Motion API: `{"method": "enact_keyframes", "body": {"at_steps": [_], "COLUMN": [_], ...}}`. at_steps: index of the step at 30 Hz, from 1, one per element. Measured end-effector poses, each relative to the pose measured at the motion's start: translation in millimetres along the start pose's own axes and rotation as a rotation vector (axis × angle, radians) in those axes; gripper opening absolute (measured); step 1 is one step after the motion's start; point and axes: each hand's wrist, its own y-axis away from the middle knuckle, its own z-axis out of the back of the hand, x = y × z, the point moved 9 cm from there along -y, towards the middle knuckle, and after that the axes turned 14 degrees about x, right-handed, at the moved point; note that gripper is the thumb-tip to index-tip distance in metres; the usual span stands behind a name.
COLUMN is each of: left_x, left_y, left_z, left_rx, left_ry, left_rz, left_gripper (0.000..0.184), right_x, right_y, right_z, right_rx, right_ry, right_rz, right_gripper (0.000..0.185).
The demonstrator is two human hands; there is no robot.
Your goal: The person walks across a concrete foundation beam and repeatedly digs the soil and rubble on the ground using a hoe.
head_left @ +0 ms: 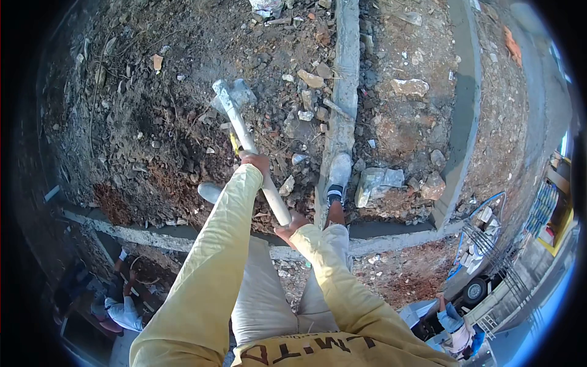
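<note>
A long pale wooden handle (270,194) runs up and left to a grey, mud-caked metal tool head (235,96) over the rubble. My left hand (255,161) is wrapped round the upper part of the handle. Lower down, my right hand (292,224) is closed round it near its bottom end. Both arms are in yellow sleeves. Beside my left hand is a small yellow object (234,144), too small to name. Under the tool head lies dark soil with stones (177,131). One shoe (340,169) rests on a narrow concrete strip.
Concrete strips (347,67) divide the rubble ground. A large broken block (379,185) lies right of my shoe. Other people (125,312) are at the lower left and a person (460,333) is at the lower right. Near a wheel (474,291) are steel bars (498,263).
</note>
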Motion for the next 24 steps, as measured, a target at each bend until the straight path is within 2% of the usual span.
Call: {"method": "enact_keyframes", "body": {"at_steps": [1, 3, 6, 8, 9, 11, 13, 16, 19, 21, 22, 23, 24], "left_x": [17, 43, 41, 55, 76, 113, 149, 158, 166, 127, 115, 111, 92], "left_y": [5, 2, 20, 66, 89, 127, 155, 173, 163, 173, 166, 150, 143], "left_z": [-15, -32, -16, -4, -7, -23, -60, -78, -71, -32, -18, -6, 11], "left_rx": [-0.018, 0.011, 0.331, 0.334, 0.330, 0.265, 0.335, 0.404, 0.341, 0.185, 0.172, 0.184, 0.191], "left_ry": [0.017, 0.093, 0.299, 0.491, 0.602, 0.502, 0.495, 0.569, 0.621, 0.609, 0.624, 0.665, 0.739], "left_rz": [-0.001, -0.037, 0.054, 0.070, 0.093, 0.128, 0.287, 0.353, 0.341, 0.281, 0.237, 0.138, 0.039], "left_gripper": [0.025, 0.021, 0.032, 0.037, 0.040, 0.036, 0.034, 0.032, 0.030, 0.031, 0.029, 0.026, 0.025], "right_x": [-20, -30, 11, 2, -18, -53, -95, -89, -109, -80, -59, -39, -55], "right_y": [14, 16, 44, 59, 68, 100, 121, 135, 124, 116, 108, 99, 68], "right_z": [-1, 7, 7, -16, -30, -49, -66, -59, -71, -61, -53, -42, -39], "right_rx": [-0.007, -0.056, 0.013, -0.058, 0.060, 0.071, 0.065, 0.029, 0.130, 0.283, 0.363, 0.382, 0.388], "right_ry": [-0.026, 0.247, 0.277, 0.438, 0.402, 0.193, 0.332, 0.384, 0.175, 0.091, 0.048, -0.008, -0.163], "right_rz": [-0.046, 0.054, -0.022, 0.060, 0.049, -0.019, -0.148, -0.090, 0.027, -0.011, -0.020, 0.065, 0.032], "right_gripper": [0.052, 0.054, 0.054, 0.051, 0.050, 0.049, 0.050, 0.056, 0.067, 0.071, 0.073, 0.072, 0.072]}}
